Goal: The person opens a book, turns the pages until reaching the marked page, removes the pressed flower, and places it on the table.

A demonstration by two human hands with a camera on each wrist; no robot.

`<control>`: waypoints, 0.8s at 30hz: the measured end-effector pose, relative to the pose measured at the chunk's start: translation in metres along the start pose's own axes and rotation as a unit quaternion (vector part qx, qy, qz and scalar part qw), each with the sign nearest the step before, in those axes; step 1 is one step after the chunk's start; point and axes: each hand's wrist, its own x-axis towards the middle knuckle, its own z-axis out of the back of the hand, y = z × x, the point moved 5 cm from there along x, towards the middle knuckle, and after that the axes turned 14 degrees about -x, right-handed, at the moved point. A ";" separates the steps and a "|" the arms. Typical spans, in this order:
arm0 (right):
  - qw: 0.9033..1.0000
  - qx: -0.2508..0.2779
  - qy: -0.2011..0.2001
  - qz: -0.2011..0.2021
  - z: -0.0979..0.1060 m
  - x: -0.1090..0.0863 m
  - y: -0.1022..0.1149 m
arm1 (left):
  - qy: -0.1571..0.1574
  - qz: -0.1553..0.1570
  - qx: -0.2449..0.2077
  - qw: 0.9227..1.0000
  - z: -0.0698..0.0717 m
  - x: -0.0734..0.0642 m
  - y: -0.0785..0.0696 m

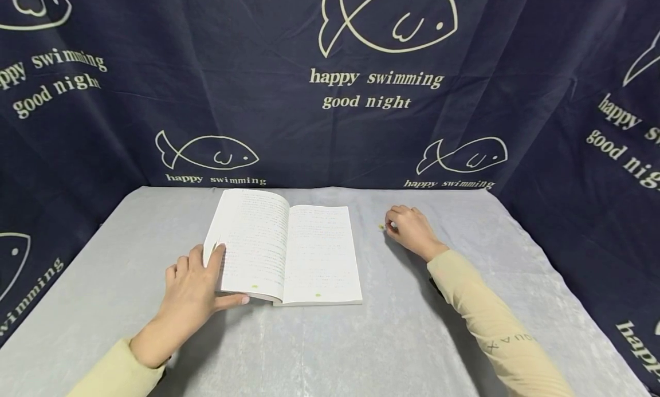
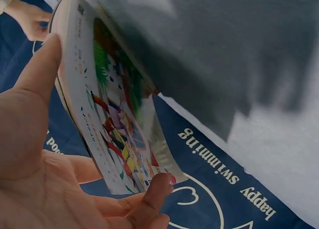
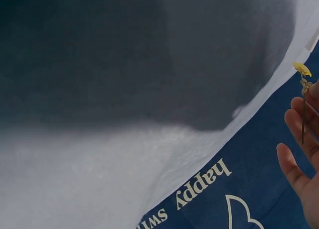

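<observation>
An open book (image 1: 322,254) with white printed pages lies on the table. My left hand (image 1: 188,282) holds its left half, which is tilted up a little; the thumb is at the bottom edge and the fingers are at the outer side. The left wrist view shows the colourful cover (image 2: 117,99) of that half from outside, with fingertips on it. To the right of the book, my right hand (image 1: 412,228) pinches a thin stick with a yellow flower-like head (image 3: 301,68), above the table. Its exact kind is unclear.
The table (image 1: 289,351) has a grey cloth. A dark blue curtain (image 1: 289,99) with white fish and lettering hangs behind it and at both sides. Small yellow-green marks show near the bottom of both pages.
</observation>
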 end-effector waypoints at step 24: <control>0.998 -0.014 0.032 0.043 -0.005 -0.008 0.008 | -0.102 -0.030 -0.074 0.992 0.020 0.015 -0.014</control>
